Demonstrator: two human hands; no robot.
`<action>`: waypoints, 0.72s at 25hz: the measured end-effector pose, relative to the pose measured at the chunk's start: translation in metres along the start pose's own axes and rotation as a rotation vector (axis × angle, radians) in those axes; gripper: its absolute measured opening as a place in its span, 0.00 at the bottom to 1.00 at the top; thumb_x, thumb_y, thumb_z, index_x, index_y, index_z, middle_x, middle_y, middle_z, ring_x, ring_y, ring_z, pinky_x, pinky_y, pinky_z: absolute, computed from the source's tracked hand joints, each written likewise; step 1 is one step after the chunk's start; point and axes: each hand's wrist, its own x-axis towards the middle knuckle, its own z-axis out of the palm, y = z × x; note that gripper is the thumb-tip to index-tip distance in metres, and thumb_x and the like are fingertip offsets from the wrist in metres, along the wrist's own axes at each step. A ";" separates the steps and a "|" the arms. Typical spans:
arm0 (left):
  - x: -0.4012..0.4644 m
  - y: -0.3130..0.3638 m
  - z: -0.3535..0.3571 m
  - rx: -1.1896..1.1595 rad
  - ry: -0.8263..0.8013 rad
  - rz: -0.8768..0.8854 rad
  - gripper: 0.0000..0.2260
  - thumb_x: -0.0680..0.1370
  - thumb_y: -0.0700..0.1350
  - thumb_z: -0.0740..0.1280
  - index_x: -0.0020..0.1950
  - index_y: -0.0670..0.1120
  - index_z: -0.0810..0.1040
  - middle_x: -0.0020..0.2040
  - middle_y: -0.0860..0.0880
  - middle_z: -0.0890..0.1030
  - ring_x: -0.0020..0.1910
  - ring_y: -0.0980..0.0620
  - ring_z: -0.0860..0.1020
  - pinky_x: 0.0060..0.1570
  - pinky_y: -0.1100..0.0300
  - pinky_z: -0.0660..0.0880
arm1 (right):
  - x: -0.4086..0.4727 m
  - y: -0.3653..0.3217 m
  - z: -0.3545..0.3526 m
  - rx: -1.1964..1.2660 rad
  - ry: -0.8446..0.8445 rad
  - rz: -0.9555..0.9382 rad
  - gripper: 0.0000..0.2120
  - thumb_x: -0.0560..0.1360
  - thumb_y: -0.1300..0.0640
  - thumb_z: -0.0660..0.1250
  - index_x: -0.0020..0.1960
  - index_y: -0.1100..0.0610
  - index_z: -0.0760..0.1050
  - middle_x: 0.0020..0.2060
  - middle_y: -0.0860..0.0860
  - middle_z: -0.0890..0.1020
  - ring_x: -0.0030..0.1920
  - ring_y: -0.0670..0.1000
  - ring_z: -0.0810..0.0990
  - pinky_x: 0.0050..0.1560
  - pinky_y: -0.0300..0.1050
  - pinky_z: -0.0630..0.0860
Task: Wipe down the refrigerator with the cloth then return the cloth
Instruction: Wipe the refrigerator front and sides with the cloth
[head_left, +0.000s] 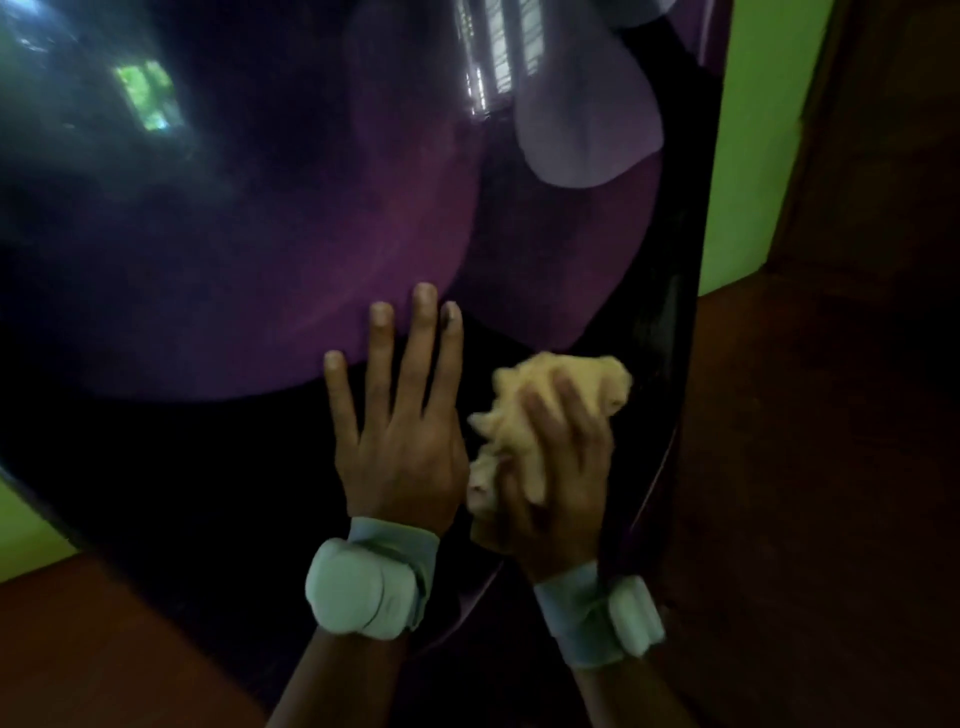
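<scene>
Here, a glossy, dark purple refrigerator (234, 234) door is seen filling most of the head view, its shine carrying blurred reflections of a bright window and a pale garment. The left hand (400, 431) is laid flat against the door, palm to the surface, with its fingers (382, 338) spread and extended upward; nothing is held in it. The right hand (563, 467) is closed over a crumpled yellow cloth (524, 415), which is bunched beneath the palm and pressed against the lower right part of the door, near the door's right edge. Folds of the cloth are seen protruding above the fingertips and out to the left of the hand, where they lie just beside the left hand; whether the two are touching cannot be told. The right hand and the cloth are blurred, so the exact finger placement cannot be made out. A pale grey wristband (374, 587) carrying a rounded white unit is worn on the left wrist, and a similar band (597, 618) is worn on the right wrist. A bright green wall (753, 156) is visible to the right of the refrigerator and at the lower left, and a reddish-brown floor (78, 649) is seen below.
</scene>
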 end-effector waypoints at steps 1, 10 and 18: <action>0.002 0.002 -0.001 0.004 -0.004 0.003 0.22 0.82 0.48 0.46 0.75 0.46 0.59 0.75 0.49 0.57 0.75 0.45 0.54 0.73 0.47 0.44 | 0.013 -0.009 0.003 0.047 -0.008 -0.068 0.18 0.75 0.55 0.59 0.63 0.58 0.71 0.66 0.57 0.69 0.69 0.62 0.66 0.69 0.63 0.61; 0.013 0.013 0.005 0.066 0.021 0.027 0.22 0.81 0.45 0.52 0.76 0.46 0.57 0.76 0.48 0.55 0.77 0.49 0.45 0.73 0.44 0.45 | -0.002 0.035 0.003 -0.059 0.061 0.070 0.22 0.78 0.51 0.54 0.62 0.65 0.75 0.65 0.59 0.73 0.69 0.59 0.67 0.65 0.66 0.63; 0.039 0.087 0.029 -0.017 -0.022 0.173 0.21 0.82 0.44 0.51 0.76 0.44 0.58 0.76 0.49 0.59 0.75 0.48 0.54 0.73 0.48 0.43 | 0.003 0.071 -0.016 0.029 0.184 0.363 0.21 0.78 0.52 0.57 0.67 0.60 0.66 0.67 0.53 0.69 0.69 0.54 0.68 0.64 0.64 0.66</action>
